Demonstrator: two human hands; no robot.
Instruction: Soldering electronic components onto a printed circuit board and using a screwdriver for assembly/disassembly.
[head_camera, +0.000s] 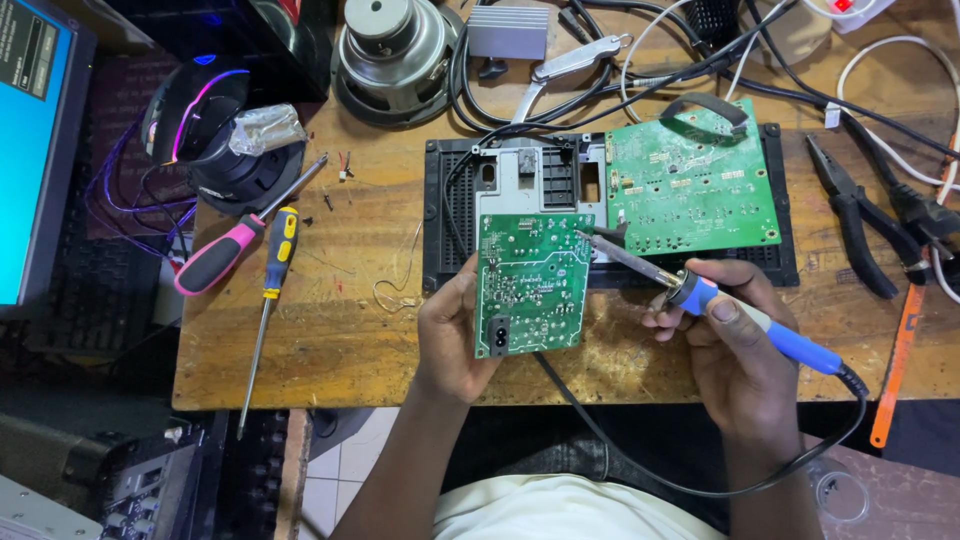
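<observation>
Left hand (450, 335) gripping small green circuit board (531, 285) by edge, solder side up, over near edge of surface (330, 345). Right hand (725, 335) closed round blue soldering iron (700, 297), tip touching board's upper right corner. Soldering apparently under way, not finished. Beyond: opened black casing (450, 215), larger green board (692, 185) laid loose on it. Screwdrivers (250, 250) left, pliers (850, 210) right.

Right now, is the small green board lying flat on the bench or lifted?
Lifted: the left hand holds the small green board by its edge, over the bench.

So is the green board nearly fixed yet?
Done: the black case lies open, and the small green board is out of it. In hand: the left hand steadies that board while the right hand touches the soldering iron tip to its top edge. Left: both boards, including the larger green board, remain uncovered.
</observation>
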